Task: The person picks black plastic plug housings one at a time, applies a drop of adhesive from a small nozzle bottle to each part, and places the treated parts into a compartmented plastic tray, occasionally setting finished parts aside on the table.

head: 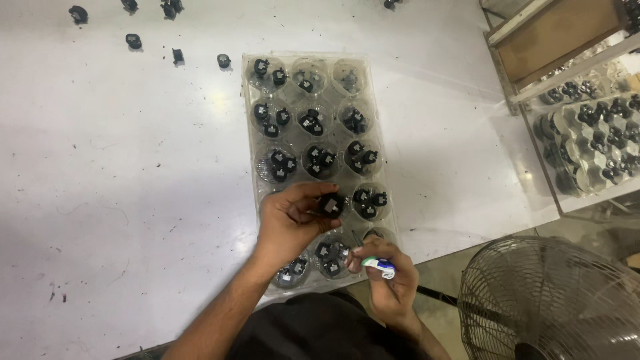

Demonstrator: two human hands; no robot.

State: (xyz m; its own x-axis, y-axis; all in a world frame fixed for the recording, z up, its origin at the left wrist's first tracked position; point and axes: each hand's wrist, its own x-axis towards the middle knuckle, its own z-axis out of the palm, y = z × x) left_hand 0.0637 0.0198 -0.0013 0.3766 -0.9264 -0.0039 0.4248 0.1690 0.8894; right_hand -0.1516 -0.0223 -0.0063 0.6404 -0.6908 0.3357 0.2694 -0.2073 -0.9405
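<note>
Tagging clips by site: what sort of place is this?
Probably a small-parts assembly workshop: a clear cell tray of small black parts on a white bench, more filled trays alongside, a floor fan.

A wire-guard fan [553, 300] stands at lower right. Loose black parts [133, 41] dot the white table [120, 167]. Stacked filled trays [593, 133] sit beside a wooden frame [553, 33].

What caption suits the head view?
Left hand holds a black part over a clear tray; right hand grips a small tube.

White table [133, 200] — clear tray [252, 133], loose black parts [133, 41].
</note>
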